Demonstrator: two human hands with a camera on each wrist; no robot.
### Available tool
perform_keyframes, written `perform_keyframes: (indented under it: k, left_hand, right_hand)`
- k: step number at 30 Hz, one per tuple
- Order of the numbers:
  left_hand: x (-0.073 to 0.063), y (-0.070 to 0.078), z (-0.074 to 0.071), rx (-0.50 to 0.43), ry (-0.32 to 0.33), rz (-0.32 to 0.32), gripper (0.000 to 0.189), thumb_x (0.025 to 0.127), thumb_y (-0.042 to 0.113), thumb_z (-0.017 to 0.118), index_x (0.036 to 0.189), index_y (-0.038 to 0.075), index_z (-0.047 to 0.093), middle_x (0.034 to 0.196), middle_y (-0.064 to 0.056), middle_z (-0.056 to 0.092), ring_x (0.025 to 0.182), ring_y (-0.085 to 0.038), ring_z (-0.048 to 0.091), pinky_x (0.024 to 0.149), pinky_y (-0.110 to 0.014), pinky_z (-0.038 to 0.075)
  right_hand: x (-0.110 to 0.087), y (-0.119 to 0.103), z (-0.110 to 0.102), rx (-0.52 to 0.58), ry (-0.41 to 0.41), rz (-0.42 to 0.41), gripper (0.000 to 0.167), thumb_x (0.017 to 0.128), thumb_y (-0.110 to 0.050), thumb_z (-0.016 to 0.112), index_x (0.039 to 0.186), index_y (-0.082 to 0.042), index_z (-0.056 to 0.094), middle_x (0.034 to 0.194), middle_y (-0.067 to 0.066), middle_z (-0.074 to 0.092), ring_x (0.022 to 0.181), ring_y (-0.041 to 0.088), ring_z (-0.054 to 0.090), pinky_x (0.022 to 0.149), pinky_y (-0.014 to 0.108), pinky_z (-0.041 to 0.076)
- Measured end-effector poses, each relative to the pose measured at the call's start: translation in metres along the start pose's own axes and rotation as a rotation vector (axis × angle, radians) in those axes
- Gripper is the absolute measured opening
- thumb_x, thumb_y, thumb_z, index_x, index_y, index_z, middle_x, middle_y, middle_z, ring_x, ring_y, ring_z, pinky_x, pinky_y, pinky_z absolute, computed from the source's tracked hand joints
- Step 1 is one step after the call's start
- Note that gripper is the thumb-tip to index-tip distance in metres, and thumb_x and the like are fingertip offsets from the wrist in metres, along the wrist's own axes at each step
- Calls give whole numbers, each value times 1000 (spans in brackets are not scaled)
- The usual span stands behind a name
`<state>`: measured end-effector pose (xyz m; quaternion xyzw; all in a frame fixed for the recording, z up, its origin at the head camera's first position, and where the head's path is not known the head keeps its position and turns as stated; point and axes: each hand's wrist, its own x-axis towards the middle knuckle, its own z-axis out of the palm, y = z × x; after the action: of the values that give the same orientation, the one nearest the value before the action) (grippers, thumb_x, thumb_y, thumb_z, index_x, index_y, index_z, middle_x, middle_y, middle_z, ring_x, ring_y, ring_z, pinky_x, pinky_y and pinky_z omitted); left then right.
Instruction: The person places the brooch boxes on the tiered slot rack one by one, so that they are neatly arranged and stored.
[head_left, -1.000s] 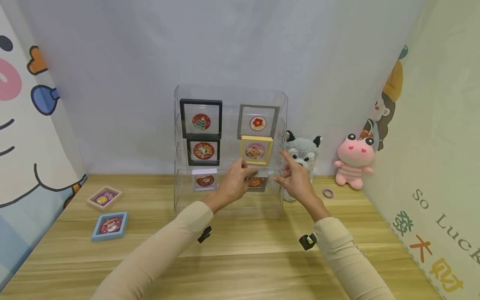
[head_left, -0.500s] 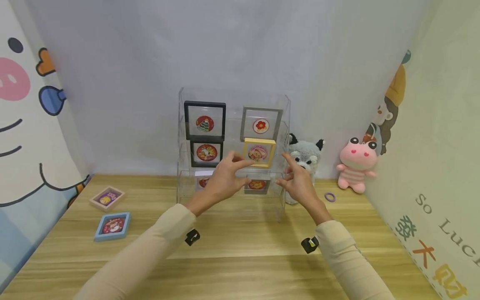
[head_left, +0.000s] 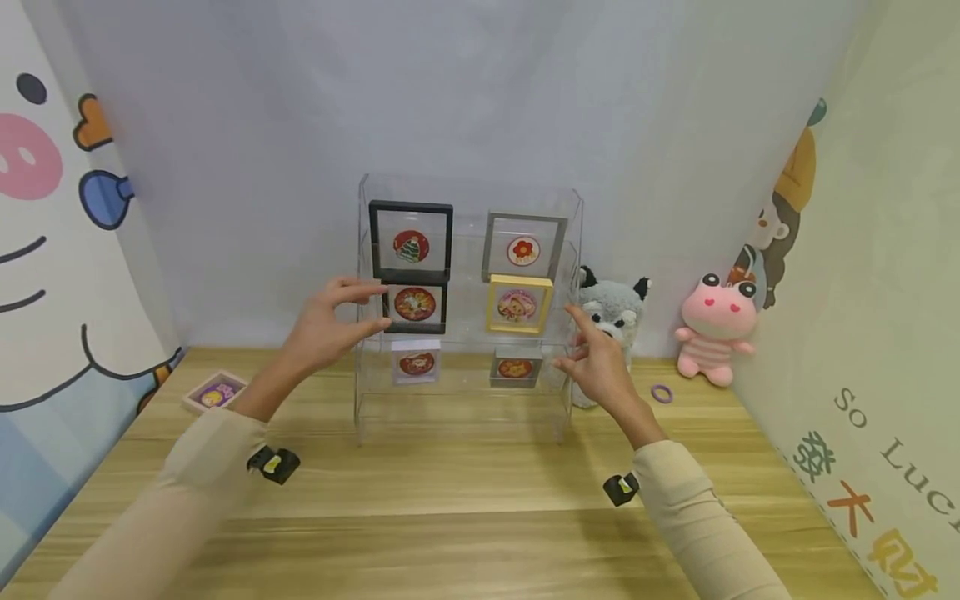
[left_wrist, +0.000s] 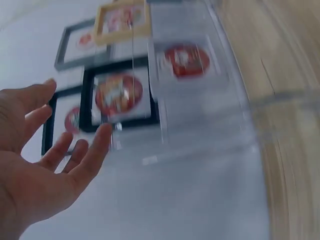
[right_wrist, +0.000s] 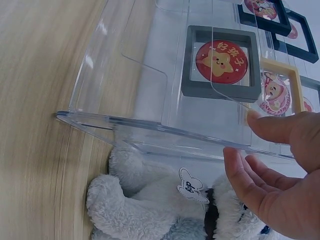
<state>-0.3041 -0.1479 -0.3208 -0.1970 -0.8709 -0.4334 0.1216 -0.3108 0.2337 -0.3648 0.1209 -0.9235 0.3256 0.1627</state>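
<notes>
A clear acrylic tiered display stand (head_left: 465, 407) holds small picture frames in two columns. My left hand (head_left: 324, 327) is beside its left edge, fingers spread and nothing held, near the lower black frame (head_left: 415, 306). In the left wrist view, that black frame (left_wrist: 120, 95) and a white frame (left_wrist: 187, 65) lie beyond the fingertips. My right hand (head_left: 597, 358) is at the stand's right side. In the right wrist view, its thumb (right_wrist: 272, 127) and fingers (right_wrist: 245, 180) are apart on either side of the clear side panel, with a grey star-badge frame (right_wrist: 220, 62) close by.
A grey plush dog (head_left: 611, 304) leans behind the stand's right side. Farther right are a pink plush toy (head_left: 716, 329) and a purple ring (head_left: 662, 393). A pink frame (head_left: 213, 392) lies on the wooden table (head_left: 465, 533) at left, partly behind the left arm.
My left hand has left the grey frame in the bottom right of the stand and moved left, past the stand's edge. The left arm now covers the blue frame. My right hand has stayed put.
</notes>
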Motion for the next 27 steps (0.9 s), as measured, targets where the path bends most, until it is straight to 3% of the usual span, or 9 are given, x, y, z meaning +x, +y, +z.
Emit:
perform_keyframes:
  k: [7, 14, 19, 22, 27]
  left_hand:
    - [-25, -43, -48, 89, -124, -98, 52, 97, 27, 67, 142, 3, 54, 142, -23, 44, 129, -46, 47, 90, -57, 54]
    - [-60, -104, -72, 129, -272, -210, 55, 101, 27, 61, 143, -6, 49, 143, -35, 36, 126, -59, 44, 79, -50, 60]
    - [-86, -136, -79, 301, -330, -127, 48, 93, 22, 71, 130, -8, 61, 129, -36, 55, 106, -52, 60, 76, -52, 57]
    - [-98, -148, -81, 334, -332, -63, 44, 86, 14, 77, 120, -11, 66, 120, -34, 61, 102, -48, 62, 79, -57, 55]
    - [-106, -159, -82, 300, -382, -121, 51, 79, 8, 81, 120, -15, 63, 129, -45, 48, 110, -61, 56, 86, -64, 53]
  right_hand:
    - [1, 0, 0, -6, -6, -3, 83, 83, -4, 80, 153, -15, 38, 109, 22, 61, 91, 37, 72, 78, 47, 60]
    - [0, 1, 0, -7, -9, 5, 83, 83, -4, 80, 153, -15, 38, 108, 21, 61, 91, 37, 72, 78, 48, 59]
    - [1, 1, 1, -16, -15, 3, 83, 83, -5, 80, 154, -15, 37, 109, 20, 60, 91, 37, 72, 77, 48, 59]
    - [1, 1, 1, -17, -14, -2, 83, 83, -4, 80, 154, -15, 37, 109, 21, 61, 91, 37, 72, 77, 48, 60]
    - [0, 0, 0, -12, -6, -1, 83, 82, -3, 80, 153, -15, 38, 108, 22, 61, 90, 37, 72, 77, 48, 59]
